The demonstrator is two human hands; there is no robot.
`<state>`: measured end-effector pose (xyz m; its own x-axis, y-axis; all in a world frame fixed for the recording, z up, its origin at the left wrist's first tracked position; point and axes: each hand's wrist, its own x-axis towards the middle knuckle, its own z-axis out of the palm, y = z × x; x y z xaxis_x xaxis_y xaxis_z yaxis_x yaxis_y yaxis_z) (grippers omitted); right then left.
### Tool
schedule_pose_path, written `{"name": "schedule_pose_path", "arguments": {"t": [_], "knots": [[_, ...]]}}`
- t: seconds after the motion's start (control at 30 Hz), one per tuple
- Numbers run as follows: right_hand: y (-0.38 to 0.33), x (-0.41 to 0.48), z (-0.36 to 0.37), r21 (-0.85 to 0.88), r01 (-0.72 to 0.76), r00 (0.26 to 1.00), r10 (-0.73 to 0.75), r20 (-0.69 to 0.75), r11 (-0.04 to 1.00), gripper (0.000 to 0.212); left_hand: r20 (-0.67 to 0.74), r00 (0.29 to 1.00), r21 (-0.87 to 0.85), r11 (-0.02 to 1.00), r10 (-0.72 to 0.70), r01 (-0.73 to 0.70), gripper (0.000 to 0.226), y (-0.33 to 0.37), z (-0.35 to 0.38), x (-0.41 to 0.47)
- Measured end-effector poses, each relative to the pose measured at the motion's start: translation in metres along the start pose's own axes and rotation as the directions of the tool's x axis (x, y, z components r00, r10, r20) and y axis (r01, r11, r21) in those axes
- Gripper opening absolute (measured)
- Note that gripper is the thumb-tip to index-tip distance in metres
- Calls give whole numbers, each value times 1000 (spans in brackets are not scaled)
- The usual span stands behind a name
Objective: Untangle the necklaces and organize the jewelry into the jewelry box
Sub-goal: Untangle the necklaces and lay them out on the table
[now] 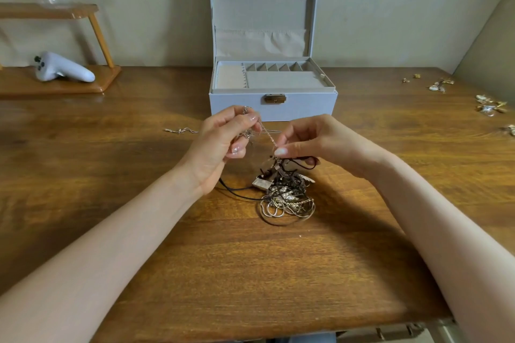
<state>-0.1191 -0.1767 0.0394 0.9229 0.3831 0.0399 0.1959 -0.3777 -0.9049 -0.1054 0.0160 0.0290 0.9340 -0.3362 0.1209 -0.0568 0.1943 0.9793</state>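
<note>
A tangled heap of necklaces, silver and gold chains with black cords and a pale rectangular pendant, lies on the wooden table in front of me. A thin silver chain runs taut from the heap up between my hands. My left hand pinches its upper end, raised above the table. My right hand pinches the chain lower down, just above the heap. Behind them stands the pale blue jewelry box, lid open, its beige tray of compartments showing.
A loose silver chain lies left of the box. Several gold earrings and small pieces are scattered at the far right. A white controller rests on a wooden stand at the back left. The table's front edge is close to me.
</note>
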Motion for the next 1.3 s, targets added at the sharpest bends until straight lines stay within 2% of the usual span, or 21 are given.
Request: {"name": "schedule_pose_path", "arguments": {"t": [0.27,0.4,0.53,0.73,0.83,0.93,1.03,1.13,1.3], "knots": [[-2,-1,-10,-79,-57,996,62,64,995,37,-65,998,-38,999,12,-14,11,4,-2,1],[0,-2,-11,-78,-69,992,76,96,995,39,-73,997,-36,999,19,-22,12,2,-2,2],[0,-2,-12,-45,-78,995,81,63,996,26,-117,992,-16,999,40,-42,11,2,-3,1],[2,-1,-13,-2,-20,999,20,39,1000,24,-196,978,20,997,75,-72,21,2,-4,1],[1,-1,-13,57,0,1000,-1,25,998,19,-134,986,66,994,98,-90,38,2,-4,0],[0,-2,-12,88,18,1000,-18,0,996,13,2,995,150,983,104,-103,57,1,0,-1],[1,-2,-12,118,42,999,-40,-26,992,7,110,991,255,962,73,-99,66,-2,5,-2],[1,-1,-11,140,57,998,-51,-49,989,11,129,991,333,940,35,-77,65,-5,7,-4],[0,-1,-11,176,61,997,-52,-57,983,14,203,978,350,936,-39,-35,42,-5,7,-3]]}}
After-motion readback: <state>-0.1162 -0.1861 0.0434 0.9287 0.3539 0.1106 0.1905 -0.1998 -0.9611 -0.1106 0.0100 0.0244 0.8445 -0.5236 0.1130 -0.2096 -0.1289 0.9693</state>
